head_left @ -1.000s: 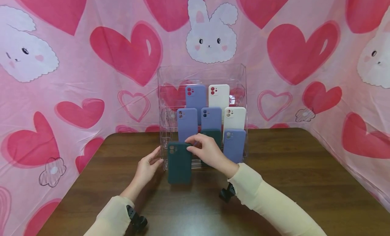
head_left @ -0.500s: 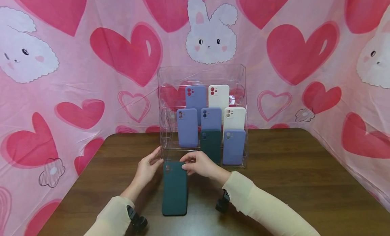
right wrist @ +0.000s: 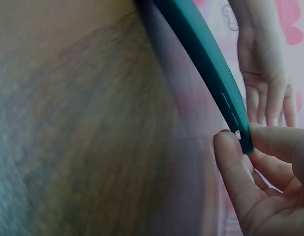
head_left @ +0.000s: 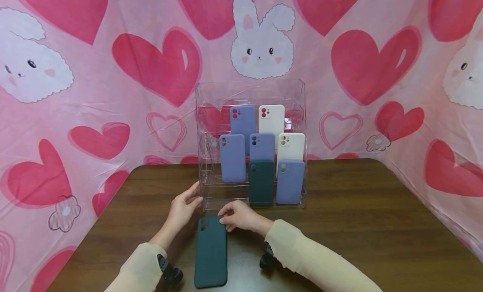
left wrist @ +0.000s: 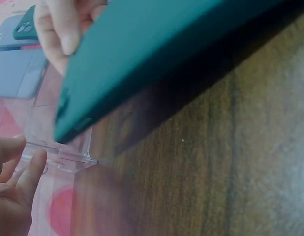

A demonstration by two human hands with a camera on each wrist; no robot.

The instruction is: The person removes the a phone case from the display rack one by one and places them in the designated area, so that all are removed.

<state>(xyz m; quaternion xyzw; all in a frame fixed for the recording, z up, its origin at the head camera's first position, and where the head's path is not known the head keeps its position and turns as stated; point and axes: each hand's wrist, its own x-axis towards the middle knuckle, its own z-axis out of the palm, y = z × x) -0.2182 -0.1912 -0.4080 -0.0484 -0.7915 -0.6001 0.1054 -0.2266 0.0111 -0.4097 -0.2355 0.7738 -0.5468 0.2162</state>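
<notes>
My right hand (head_left: 241, 216) pinches a dark green phone case (head_left: 210, 254) by its upper right corner. In the right wrist view the thumb and fingers grip the end of the green case (right wrist: 211, 59), whose thin edge with button slots shows. The head view has this case in front of the clear tiered display rack (head_left: 222, 197), camera cutout toward the rack. My left hand (head_left: 181, 208) rests with extended fingers at the rack's lower left side. In the left wrist view the case (left wrist: 122, 64) slants above the table, its shadow below.
In the rack stand several more phone cases: purple ones (head_left: 232, 158), white ones (head_left: 291, 149) and another dark green one (head_left: 261, 183) in the bottom tier. A wooden table (head_left: 358, 225) carries the rack. Behind hangs a pink heart-and-rabbit cloth (head_left: 215, 74).
My right hand has drawn the dark green phone case away from the rack's bottom left, toward me and slightly left, and the case has tipped flatter. The left hand has stayed at the rack's side.
</notes>
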